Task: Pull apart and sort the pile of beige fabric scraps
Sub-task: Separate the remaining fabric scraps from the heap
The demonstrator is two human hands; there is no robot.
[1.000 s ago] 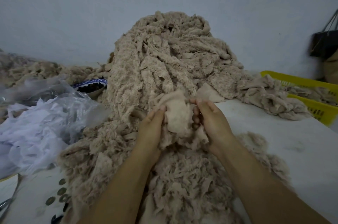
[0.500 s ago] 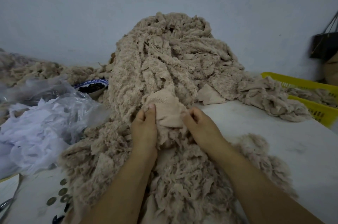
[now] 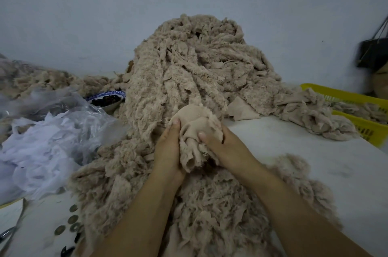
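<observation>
Gripping one bunched beige scrap (image 3: 194,131) between both hands, left hand (image 3: 168,147) and right hand (image 3: 225,147) curled around it from either side, right at the foot of the big pile of fabric scraps (image 3: 189,72) on the white counter (image 3: 294,151) (more scraps spill into the yellow basket (image 3: 357,99) on the right). Clear plastic bags (image 3: 52,131) sit to the left.

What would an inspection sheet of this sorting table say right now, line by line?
Surface: white table, partly bare at right.
Job's things: tall beige scrap pile mid-table; smooth beige piece at its front; yellow basket at right, holding scraps.
Clutter: plastic bags and patterned bowl at left; coin-like discs front-left.
Grippers: left hand and right hand both grip the smooth beige piece.
Cables: nothing seen.
Surroundings: pale wall; dark bag hanging at right.
</observation>
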